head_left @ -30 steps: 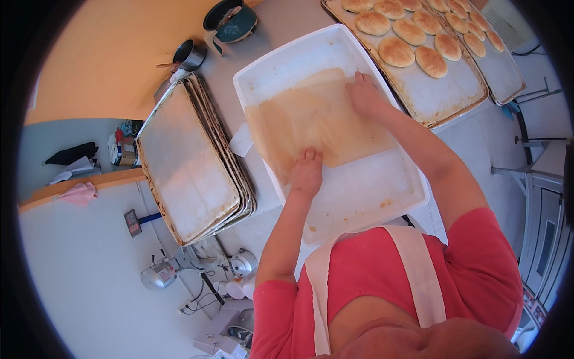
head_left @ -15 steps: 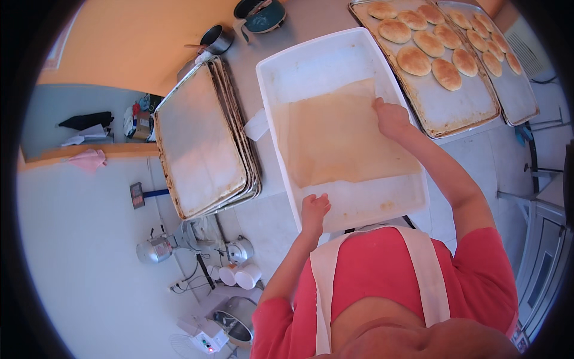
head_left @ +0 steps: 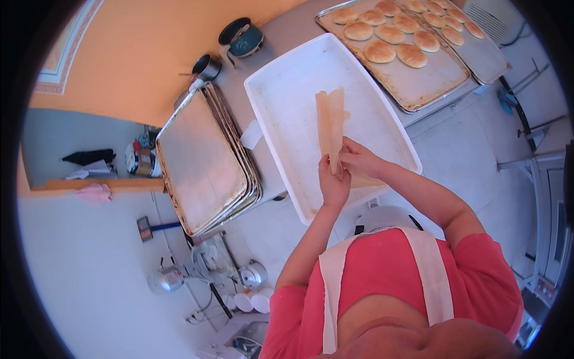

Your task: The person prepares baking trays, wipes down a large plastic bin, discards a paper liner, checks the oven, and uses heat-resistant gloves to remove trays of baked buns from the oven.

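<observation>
A sheet of brown baking paper (head_left: 330, 122) is gathered into a narrow upright fold above the white plastic tub (head_left: 281, 128). Its lower end is pinched between both my hands. My left hand (head_left: 335, 184) is closed on the near end of the fold. Against it from the right, my right hand (head_left: 361, 160) also grips the paper, its fingertips partly hidden behind the sheet and the other hand. The tub's inside is white with faint brown marks near its front end. A paler brown piece shows under my right wrist, and I cannot make out if it belongs to the same sheet.
Left of the tub leans a stack of metal baking trays (head_left: 203, 161), with a white card (head_left: 252, 134) between. Flat golden buns (head_left: 391, 34) lie on trays (head_left: 439, 84) at the far right. A dark pot (head_left: 206, 67) and a teal pan (head_left: 246, 43) stand at the back.
The baking paper, spread flat in the tub before, is now lifted and folded narrow. My left hand has left the tub's near edge and joined my right at the paper. The view has shifted.
</observation>
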Demonstrator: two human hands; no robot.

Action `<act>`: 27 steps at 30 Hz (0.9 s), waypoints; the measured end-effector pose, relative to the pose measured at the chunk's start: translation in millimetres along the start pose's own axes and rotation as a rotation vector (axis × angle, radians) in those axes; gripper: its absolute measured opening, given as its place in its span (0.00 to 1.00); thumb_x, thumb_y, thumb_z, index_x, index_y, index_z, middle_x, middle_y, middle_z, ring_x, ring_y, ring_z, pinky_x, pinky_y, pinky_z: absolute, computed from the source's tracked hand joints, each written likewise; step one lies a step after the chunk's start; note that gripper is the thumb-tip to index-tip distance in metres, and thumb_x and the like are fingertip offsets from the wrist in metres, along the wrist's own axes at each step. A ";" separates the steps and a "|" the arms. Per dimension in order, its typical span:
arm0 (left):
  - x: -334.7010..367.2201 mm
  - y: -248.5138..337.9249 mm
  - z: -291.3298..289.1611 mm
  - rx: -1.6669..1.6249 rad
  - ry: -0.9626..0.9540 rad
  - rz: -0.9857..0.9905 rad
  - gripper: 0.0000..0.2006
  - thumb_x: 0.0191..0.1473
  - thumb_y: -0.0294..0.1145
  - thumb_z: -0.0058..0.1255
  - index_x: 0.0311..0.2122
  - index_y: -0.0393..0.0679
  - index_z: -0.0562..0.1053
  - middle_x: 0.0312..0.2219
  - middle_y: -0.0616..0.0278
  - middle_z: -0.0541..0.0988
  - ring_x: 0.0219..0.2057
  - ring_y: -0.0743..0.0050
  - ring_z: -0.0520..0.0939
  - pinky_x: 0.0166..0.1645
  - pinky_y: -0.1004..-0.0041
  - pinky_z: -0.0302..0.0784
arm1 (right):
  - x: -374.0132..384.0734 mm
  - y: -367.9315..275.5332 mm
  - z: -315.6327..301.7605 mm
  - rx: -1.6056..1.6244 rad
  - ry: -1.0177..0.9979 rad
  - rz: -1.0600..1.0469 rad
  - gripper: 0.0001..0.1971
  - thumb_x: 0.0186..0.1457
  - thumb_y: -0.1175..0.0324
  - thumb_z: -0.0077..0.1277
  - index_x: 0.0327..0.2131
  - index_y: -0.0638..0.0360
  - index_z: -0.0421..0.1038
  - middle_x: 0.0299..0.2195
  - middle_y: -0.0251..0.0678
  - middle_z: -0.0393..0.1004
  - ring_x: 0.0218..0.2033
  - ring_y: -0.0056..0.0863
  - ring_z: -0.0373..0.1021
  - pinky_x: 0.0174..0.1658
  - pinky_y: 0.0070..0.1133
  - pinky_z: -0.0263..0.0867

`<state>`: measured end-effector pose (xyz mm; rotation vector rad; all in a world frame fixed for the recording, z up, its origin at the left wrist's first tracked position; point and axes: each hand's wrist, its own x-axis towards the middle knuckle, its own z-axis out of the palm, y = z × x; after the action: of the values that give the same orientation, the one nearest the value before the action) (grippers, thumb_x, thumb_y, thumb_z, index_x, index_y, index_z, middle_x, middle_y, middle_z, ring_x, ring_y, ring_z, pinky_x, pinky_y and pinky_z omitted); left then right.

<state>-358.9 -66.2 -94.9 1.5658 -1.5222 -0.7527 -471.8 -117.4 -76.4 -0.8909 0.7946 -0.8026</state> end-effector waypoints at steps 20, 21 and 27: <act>-47.3 183.2 146.9 -1.083 -1.334 -0.339 0.36 0.40 0.61 0.38 0.49 0.46 0.50 0.45 0.60 0.58 0.49 0.68 0.57 0.48 0.63 0.54 | -259.6 -48.8 -89.6 0.122 0.767 -0.604 0.11 0.48 0.69 0.42 0.36 0.61 0.62 0.28 0.27 0.66 0.28 0.12 0.61 0.31 0.13 0.59; -55.0 192.9 164.7 -1.081 -1.360 -0.329 0.36 0.40 0.60 0.38 0.49 0.45 0.50 0.45 0.60 0.59 0.48 0.68 0.57 0.48 0.63 0.54 | -272.8 -47.4 -107.8 0.147 0.764 -0.561 0.11 0.48 0.68 0.42 0.36 0.62 0.63 0.27 0.27 0.66 0.28 0.12 0.61 0.31 0.14 0.60; -115.1 256.1 292.4 -1.119 -1.249 -0.385 0.25 0.47 0.46 0.39 0.48 0.42 0.53 0.43 0.59 0.61 0.46 0.65 0.62 0.49 0.65 0.56 | -359.8 -36.2 -219.5 0.092 0.932 -0.340 0.15 0.47 0.63 0.43 0.36 0.63 0.62 0.24 0.31 0.67 0.25 0.18 0.62 0.30 0.17 0.60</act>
<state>-750.2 19.8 -33.0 0.4049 -1.0229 -2.5373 -834.4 98.0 -43.8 -0.5426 1.4136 -1.5879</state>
